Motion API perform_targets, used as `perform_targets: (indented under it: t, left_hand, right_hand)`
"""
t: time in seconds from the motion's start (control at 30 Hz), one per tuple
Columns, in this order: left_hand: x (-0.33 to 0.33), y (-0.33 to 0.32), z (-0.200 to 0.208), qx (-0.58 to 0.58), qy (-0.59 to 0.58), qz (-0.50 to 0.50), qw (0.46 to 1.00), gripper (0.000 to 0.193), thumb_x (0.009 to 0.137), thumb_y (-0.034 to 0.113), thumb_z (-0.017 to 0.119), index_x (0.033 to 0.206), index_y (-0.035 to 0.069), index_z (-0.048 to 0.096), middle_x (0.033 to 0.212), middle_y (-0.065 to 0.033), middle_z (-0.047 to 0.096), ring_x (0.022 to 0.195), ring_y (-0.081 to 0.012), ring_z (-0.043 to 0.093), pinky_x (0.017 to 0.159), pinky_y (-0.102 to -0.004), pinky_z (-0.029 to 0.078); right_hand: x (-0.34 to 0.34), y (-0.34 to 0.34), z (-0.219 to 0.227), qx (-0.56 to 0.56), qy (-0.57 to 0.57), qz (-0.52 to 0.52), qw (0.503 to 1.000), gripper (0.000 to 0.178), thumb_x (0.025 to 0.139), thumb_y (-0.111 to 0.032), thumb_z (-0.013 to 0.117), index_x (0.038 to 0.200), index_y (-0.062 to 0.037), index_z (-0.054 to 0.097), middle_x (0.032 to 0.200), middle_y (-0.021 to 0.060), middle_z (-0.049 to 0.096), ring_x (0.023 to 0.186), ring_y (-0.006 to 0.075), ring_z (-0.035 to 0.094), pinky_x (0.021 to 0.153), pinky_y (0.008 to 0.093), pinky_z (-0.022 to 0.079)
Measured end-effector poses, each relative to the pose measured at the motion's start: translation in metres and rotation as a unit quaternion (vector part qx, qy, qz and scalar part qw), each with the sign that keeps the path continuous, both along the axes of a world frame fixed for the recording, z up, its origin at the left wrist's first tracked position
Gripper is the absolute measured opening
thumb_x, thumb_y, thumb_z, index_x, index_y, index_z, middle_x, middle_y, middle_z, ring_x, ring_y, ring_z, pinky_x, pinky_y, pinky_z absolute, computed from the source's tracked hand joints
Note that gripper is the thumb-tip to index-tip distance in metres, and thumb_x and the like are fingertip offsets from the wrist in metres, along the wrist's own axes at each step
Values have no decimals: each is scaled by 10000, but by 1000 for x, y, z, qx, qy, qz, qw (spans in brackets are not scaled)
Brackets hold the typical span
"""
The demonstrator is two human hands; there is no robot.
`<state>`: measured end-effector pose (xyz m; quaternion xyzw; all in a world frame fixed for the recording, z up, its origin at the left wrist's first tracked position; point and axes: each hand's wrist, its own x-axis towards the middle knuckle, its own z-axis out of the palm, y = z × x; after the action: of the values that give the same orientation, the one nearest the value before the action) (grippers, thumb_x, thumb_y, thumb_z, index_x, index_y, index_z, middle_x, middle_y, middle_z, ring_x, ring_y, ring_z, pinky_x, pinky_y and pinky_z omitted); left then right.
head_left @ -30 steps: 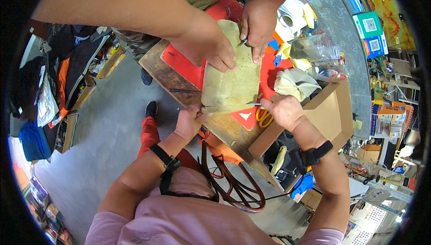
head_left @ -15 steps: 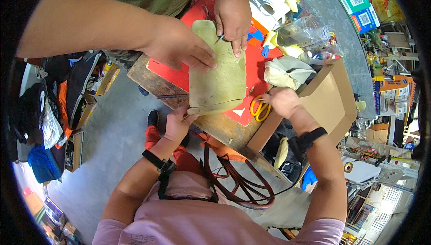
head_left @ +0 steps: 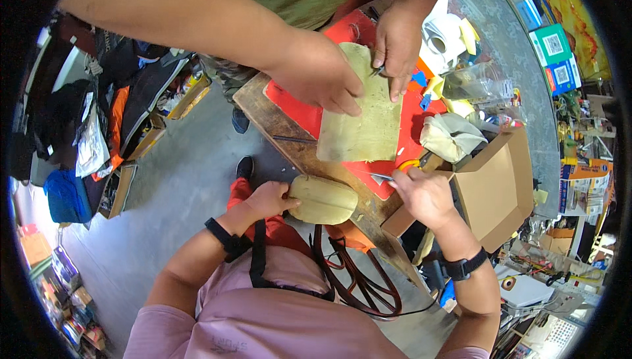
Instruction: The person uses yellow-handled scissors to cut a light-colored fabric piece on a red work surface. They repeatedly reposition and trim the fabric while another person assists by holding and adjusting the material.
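Observation:
My left hand (head_left: 268, 200) pinches the edge of a short, rounded piece of yellowish-green sheet (head_left: 326, 201), held over the table's near edge. A faint line runs along its length. My right hand (head_left: 424, 194) grips yellow-handled scissors (head_left: 408, 164), their metal blades pointing left. Beyond lies a larger sheet (head_left: 361, 136) of the same colour, flat on a red board (head_left: 289, 100). Another person's hands rest on that sheet: one hand (head_left: 327, 73) presses its left side, while the other (head_left: 399, 43) has a small pointed tool near its upper right edge.
A worn wooden table (head_left: 260, 105) carries the board. To the right stand an open cardboard box (head_left: 494, 188), a crumpled pale cloth (head_left: 451, 136), and white rolls (head_left: 438, 42). Dark looped cables (head_left: 368, 286) hang near my waist. Crowded shelves and goods line both sides.
My right hand has picked up the scissors from the red board. My left hand has drawn the short piece toward me, apart from the larger sheet. The view has shifted left.

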<state>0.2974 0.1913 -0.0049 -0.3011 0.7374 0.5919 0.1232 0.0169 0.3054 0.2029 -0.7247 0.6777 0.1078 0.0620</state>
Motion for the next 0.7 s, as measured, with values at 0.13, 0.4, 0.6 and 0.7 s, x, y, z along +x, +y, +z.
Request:
perform_targets:
  t: [0.13,0.4,0.6,0.7]
  left_hand:
    - [-8,-8,7,-12,19,32,999,482,814,442,630,837,-34,560,632,-176,619,526,-269,633,615,-387,502]
    - [-21,2,-12,-15,30,160,987,425,823,348,619,972,-45,555,862,-236,641,857,-392,619,750,-437,485]
    - [-20,-7,-4,39,14,183,982,409,826,315,613,1033,-31,541,899,-219,645,879,-385,619,756,-450,485]
    - [-18,-2,-9,-136,79,169,973,375,824,268,626,1031,-27,524,864,-211,636,790,-344,631,694,-420,493]
  right_hand:
    - [35,-48,4,33,25,58,997,87,782,-157,523,823,-101,575,695,86,582,611,266,626,524,378,493]
    - [32,-44,-3,40,76,99,991,152,827,-249,597,777,-106,581,666,83,564,553,258,598,490,374,473]
    - [39,-31,-7,3,56,50,997,204,833,-314,605,773,-121,578,656,73,558,551,263,598,487,363,475]
    - [46,-44,-5,-19,70,60,996,216,831,-327,601,758,-127,568,635,68,546,535,250,592,481,357,472]
